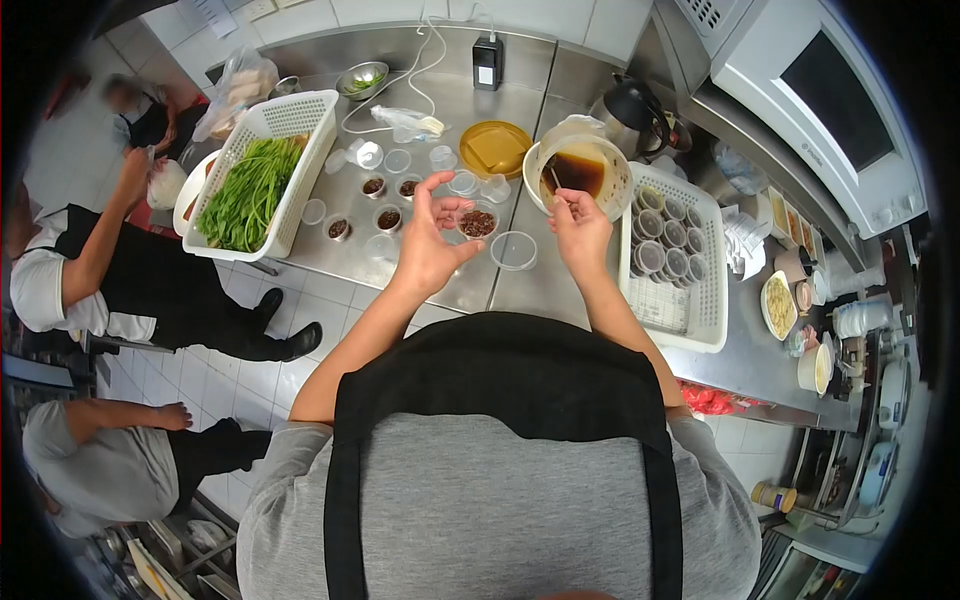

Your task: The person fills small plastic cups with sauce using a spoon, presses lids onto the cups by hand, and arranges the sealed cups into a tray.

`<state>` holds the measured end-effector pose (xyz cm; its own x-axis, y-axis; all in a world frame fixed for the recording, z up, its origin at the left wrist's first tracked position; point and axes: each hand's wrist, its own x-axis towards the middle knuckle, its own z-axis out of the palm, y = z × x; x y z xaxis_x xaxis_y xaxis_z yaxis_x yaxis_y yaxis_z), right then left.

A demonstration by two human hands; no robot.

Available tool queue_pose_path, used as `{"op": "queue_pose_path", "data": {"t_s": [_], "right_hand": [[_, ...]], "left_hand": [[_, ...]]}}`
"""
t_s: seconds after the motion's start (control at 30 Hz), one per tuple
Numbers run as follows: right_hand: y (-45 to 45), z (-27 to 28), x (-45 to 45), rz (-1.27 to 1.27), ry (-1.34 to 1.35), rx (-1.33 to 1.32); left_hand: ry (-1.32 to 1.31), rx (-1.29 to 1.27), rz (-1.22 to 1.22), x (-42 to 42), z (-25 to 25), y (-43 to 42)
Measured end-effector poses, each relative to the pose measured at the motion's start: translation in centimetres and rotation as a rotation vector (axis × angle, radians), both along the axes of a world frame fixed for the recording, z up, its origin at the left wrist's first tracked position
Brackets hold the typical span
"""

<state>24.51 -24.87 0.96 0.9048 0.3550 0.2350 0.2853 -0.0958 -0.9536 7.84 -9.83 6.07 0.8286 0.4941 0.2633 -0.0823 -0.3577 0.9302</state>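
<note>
On the counter (535, 290), several cups (388, 218) stand between a basket (318, 165) of greens (245, 195), left, and a bowl (618, 172), right.

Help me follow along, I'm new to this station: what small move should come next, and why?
Probably lift some dark liquid over to the cup: the right hand holds what looks like a utensil in the tub, and the left hand curls around that cup of dark bits.
</note>
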Motion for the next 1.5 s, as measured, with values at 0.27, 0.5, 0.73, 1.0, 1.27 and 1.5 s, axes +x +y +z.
{"op": "queue_pose_path", "data": {"t_s": [0.27, 0.5, 0.73, 1.0, 1.27, 1.5], "right_hand": [[-0.2, 0.9, 1.0, 0.030, 0.164, 0.256], [-2.4, 3.0, 1.7, 0.016, 0.242, 0.374], [-8.2, 4.6, 2.1, 0.025, 0.200, 0.324], [-14.2, 9.7, 4.2, 0.063, 0.197, 0.152], [-15.3, 17.8, 6.8, 0.186, 0.031, -0.142], [-10.6, 22.4, 3.5, 0.375, -0.713, -0.634]], "left_hand": [[0.025, 0.013, 0.018, -0.1, 0.1, -0.4], [-0.002, 0.026, 0.000, 1.2, 0.2, -1.1], [0.052, 0.129, -0.047, 5.6, 0.9, -3.0], [0.119, 0.162, -0.083, 9.6, 1.5, -5.5], [0.080, 0.165, -0.075, 11.9, 1.6, -6.5], [-0.054, 0.099, -0.089, 12.1, 1.5, -6.4]]}}
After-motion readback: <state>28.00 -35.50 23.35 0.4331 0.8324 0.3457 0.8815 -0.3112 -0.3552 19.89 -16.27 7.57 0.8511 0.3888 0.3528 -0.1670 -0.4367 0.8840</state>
